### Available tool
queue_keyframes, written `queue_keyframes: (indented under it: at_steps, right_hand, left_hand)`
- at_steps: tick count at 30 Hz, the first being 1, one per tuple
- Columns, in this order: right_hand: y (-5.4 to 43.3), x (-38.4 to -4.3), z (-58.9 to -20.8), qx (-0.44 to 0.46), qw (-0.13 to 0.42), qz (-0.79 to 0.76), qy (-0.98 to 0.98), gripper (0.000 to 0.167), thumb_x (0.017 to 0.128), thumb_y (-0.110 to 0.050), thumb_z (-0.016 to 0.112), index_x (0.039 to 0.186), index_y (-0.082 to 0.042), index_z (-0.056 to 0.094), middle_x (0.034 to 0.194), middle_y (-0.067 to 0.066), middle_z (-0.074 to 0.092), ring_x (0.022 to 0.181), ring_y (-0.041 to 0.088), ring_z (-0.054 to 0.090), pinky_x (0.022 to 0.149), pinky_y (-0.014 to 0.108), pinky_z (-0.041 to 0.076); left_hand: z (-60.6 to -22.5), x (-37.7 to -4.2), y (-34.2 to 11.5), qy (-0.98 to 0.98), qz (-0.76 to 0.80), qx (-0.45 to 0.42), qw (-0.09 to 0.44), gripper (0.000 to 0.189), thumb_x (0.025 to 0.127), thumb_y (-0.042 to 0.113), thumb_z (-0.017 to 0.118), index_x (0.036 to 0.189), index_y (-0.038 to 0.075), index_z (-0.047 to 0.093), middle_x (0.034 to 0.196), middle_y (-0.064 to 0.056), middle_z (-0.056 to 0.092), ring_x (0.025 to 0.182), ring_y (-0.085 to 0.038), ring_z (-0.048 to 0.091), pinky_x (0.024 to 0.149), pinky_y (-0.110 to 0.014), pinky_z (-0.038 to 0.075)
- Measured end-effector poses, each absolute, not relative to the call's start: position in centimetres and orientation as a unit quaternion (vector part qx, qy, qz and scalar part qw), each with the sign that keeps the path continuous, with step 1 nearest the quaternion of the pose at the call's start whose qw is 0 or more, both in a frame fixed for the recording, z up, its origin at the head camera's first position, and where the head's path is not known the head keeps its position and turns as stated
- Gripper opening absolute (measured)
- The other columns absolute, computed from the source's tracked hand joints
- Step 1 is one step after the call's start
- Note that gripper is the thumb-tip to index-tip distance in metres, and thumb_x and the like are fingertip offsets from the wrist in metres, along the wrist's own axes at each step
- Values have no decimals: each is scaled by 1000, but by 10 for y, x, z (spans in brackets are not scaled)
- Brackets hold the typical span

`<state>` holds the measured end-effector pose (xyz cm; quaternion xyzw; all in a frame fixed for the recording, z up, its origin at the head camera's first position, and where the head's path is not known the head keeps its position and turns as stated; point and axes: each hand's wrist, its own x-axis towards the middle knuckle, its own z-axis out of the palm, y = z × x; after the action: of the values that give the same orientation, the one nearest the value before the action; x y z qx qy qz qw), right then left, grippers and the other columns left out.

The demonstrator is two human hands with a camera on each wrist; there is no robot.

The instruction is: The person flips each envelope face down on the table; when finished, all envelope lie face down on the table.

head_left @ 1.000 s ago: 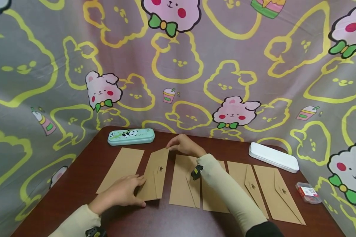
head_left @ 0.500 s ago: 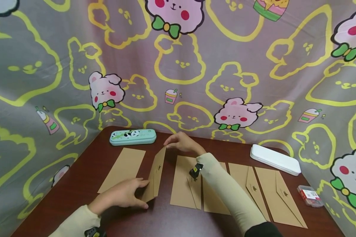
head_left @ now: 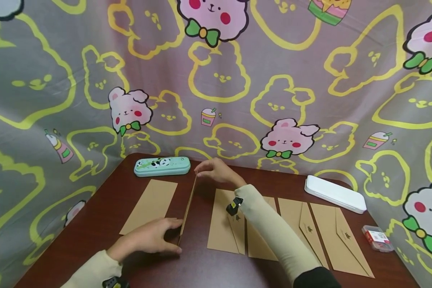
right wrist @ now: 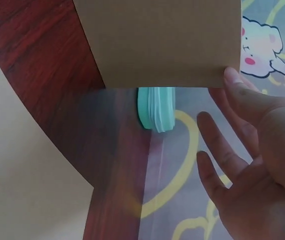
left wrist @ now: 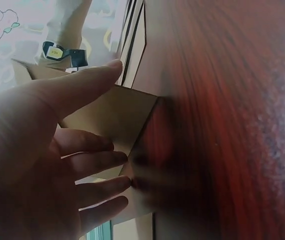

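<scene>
Envelope, kraft brown, landmark here: stands nearly on edge in the head view; base contact with the desk cannot be told. Right-hand grip pinches its far upper corner, presumably to keep it upright. Left-hand grip: fingers relaxed, clasping nothing, at the envelope's near left side, likely a steadying stop. One flat envelope lies left of it; four more envelopes lie right, apparently spaced to avoid overlap. Panda case beyond, leftward; white case well rightward. Desk reddish-brown, slightly glossy; cartoon-printed cloth behind.
</scene>
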<state>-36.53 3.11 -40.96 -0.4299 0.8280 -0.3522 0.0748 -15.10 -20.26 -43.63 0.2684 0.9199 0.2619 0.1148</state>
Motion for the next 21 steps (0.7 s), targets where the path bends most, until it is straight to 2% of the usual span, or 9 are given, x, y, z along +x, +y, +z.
queue_keyframes:
  at_steps: [6, 13, 15, 16, 17, 18, 21]
  right_hand:
    - [25, -364, -412, -411, 74, -363, 833, 22, 99, -21, 69, 119, -15, 75, 113, 1, 78, 106, 11, 72, 95, 31, 56]
    - [22, -364, -411, -409, 74, -371, 830, 22, 99, -20, 69, 119, -14, 75, 114, 2, 78, 105, 11, 71, 94, 29, 55]
    - [22, -364, -412, -412, 74, -374, 828, 22, 99, -20, 69, 119, -14, 75, 114, 3, 78, 105, 12, 72, 94, 29, 55]
    - [22, -364, -413, -413, 71, -373, 828, 22, 99, -20, 69, 119, -14, 75, 114, 2, 78, 106, 11, 71, 95, 29, 55]
    - [22, -365, -414, -414, 69, -374, 827, 22, 99, -20, 69, 119, -14, 75, 114, 2, 78, 106, 11, 71, 95, 29, 55]
    - [22, -365, -415, -416, 67, -375, 826, 22, 98, -20, 70, 119, -14, 75, 114, 2, 78, 106, 11, 71, 95, 30, 55]
    - [22, -365, -418, -419, 65, -378, 823, 22, 98, -20, 70, 119, -14, 75, 114, 2, 78, 106, 11, 71, 95, 30, 55]
  left_hand:
    - [-437, -152, -206, 914, 267, 284, 110, 79, 85, 46, 82, 144, 1, 56, 146, -13, 61, 136, -32, 57, 111, -47, 46]
    - [-424, -151, -214, 911, 277, 280, 119, 81, 87, 48, 79, 146, -2, 54, 146, -14, 61, 135, -33, 58, 111, -49, 47]
    - [-417, -150, -216, 908, 283, 283, 124, 81, 89, 49, 77, 147, -3, 52, 146, -14, 61, 135, -28, 59, 109, -45, 48]
    - [-413, -150, -217, 906, 288, 282, 130, 82, 90, 50, 76, 147, -3, 51, 140, -15, 65, 120, -24, 68, 107, -41, 50]
    - [-409, -149, -217, 905, 294, 278, 135, 83, 90, 51, 75, 147, -4, 50, 125, -14, 72, 102, -21, 72, 99, -36, 54]
    - [-406, -148, -217, 904, 299, 270, 139, 85, 90, 52, 75, 148, -5, 49, 107, -11, 75, 83, -16, 70, 87, -32, 56]
    - [-395, -143, -217, 913, 305, 238, 128, 88, 89, 57, 73, 148, -4, 50, 106, -13, 75, 80, -18, 70, 85, -36, 57]
